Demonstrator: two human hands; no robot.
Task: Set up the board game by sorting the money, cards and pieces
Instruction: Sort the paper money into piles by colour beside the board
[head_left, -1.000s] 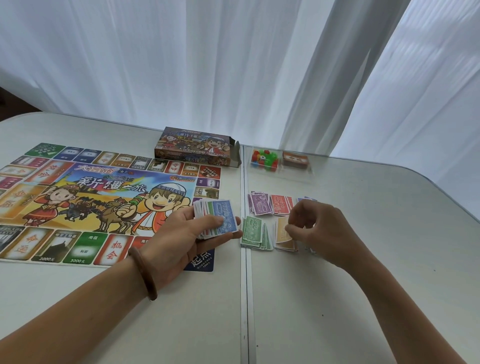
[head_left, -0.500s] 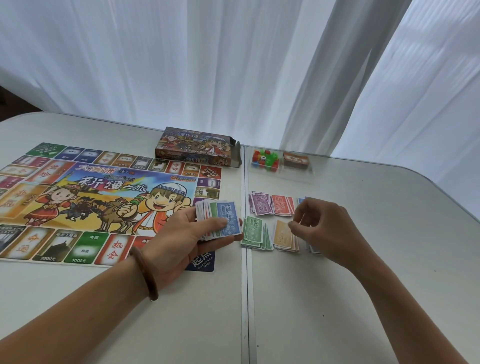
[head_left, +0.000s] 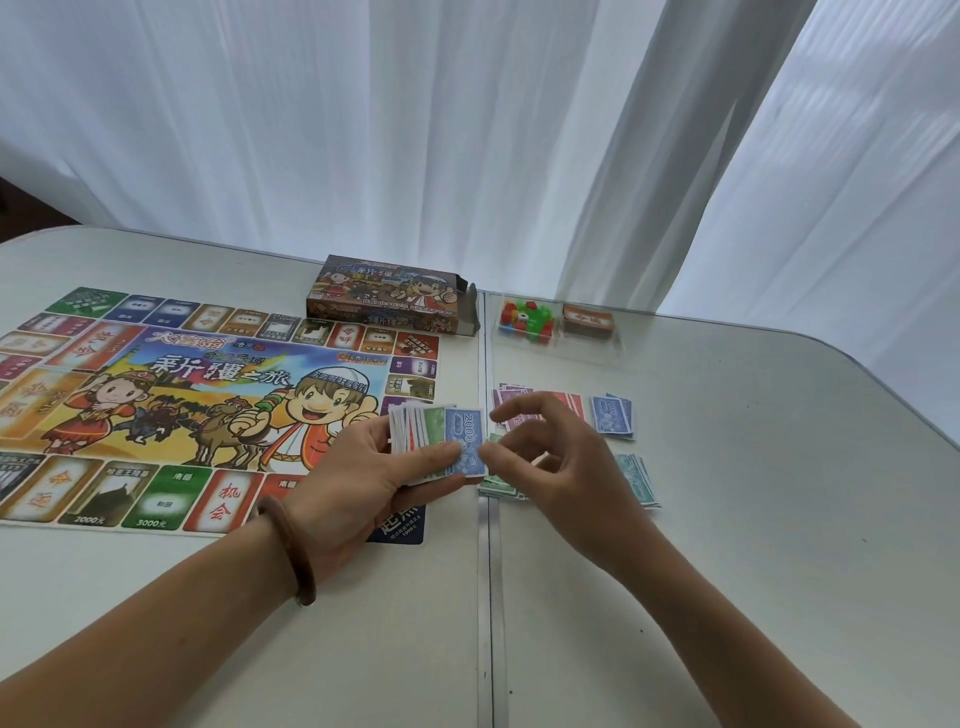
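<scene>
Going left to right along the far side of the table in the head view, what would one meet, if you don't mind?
Game box → coloured pieces → brown card deck.

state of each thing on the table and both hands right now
left hand: shut on a fanned money stack, blue 2000 note on top
right hand: empty, fingers curled, reaching for the top note
board: unfolded, flat
box: lying flat, end flap open
pieces: heaped in a clear tray
card deck: stacked in the tray
blue pile: sorted, loose
teal pile: sorted, loose
</scene>
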